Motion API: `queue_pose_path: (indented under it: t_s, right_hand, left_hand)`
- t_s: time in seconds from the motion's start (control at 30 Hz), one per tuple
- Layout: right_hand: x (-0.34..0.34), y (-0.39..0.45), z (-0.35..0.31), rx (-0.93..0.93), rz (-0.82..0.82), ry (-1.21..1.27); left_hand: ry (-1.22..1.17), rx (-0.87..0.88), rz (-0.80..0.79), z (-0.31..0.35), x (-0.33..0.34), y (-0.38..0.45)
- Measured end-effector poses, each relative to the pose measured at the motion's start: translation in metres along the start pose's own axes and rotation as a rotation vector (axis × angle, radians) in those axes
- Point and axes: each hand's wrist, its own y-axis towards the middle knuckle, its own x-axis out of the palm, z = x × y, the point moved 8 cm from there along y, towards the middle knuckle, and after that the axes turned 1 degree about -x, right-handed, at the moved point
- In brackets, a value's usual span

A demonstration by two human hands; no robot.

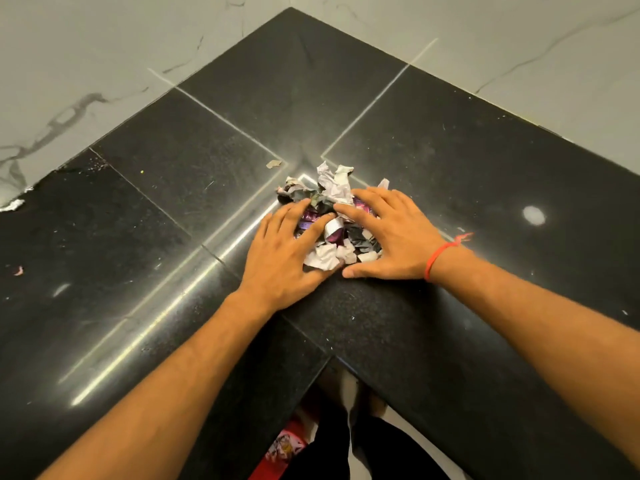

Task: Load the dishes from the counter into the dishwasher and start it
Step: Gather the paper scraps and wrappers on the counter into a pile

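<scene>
Both hands cup wrapper pile — counter.

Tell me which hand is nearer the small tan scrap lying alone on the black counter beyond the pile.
Left. The left hand rests on the pile of torn wrappers, below and right of the tan scrap. The right hand rests on the pile's far side, farther right.

The person is wearing a thin red thread bracelet around the right wrist; both forearms are showing bare, sleeveless.
</scene>
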Motion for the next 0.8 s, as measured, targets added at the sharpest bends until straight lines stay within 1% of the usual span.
queue_pose_path:
  t_s: [0.07,0.13,0.27,0.33,0.4,0.47,0.53,0.6,0.7,0.8]
  right_hand:
    - [0.000,-0.004,-0.004,0.043,0.132,-0.008]
    - [-0.002,-0.005,-0.007,0.052,0.215,-0.024]
    - [-0.003,-0.006,-0.011,-0.002,0.274,-0.002]
    - [-0.004,-0.008,-0.012,0.007,0.297,0.008]
    - [-0.006,-0.006,-0.011,0.082,0.286,0.037]
    - [-0.008,-0.002,-0.004,0.211,0.263,0.096]
    - [-0.013,0.000,0.003,0.337,0.280,0.192]
    - [-0.020,-0.003,0.009,0.429,0.319,0.320]
    - [-0.040,-0.018,0.016,0.517,0.410,0.447]
    - [-0.068,-0.034,0.022,0.564,0.506,0.538]
  left_hand:
    - [0.012,-0.034,0.028,-0.002,0.000,0.000]
    - [0.026,-0.045,0.043,-0.002,0.001,0.002]
    - [-0.045,-0.026,0.109,0.002,-0.003,0.005]
    - [-0.054,-0.036,0.135,0.002,-0.008,0.005]
    - [-0.076,-0.104,0.146,-0.001,-0.013,0.005]
    - [-0.134,-0.216,0.127,-0.006,-0.015,0.007]
    - [-0.190,-0.332,0.112,-0.015,-0.013,0.008]
    - [-0.311,-0.453,0.128,-0.021,-0.018,0.009]
    - [-0.631,-0.598,0.228,-0.023,-0.032,0.005]
    - [-0.916,-0.739,0.321,-0.021,-0.038,-0.008]
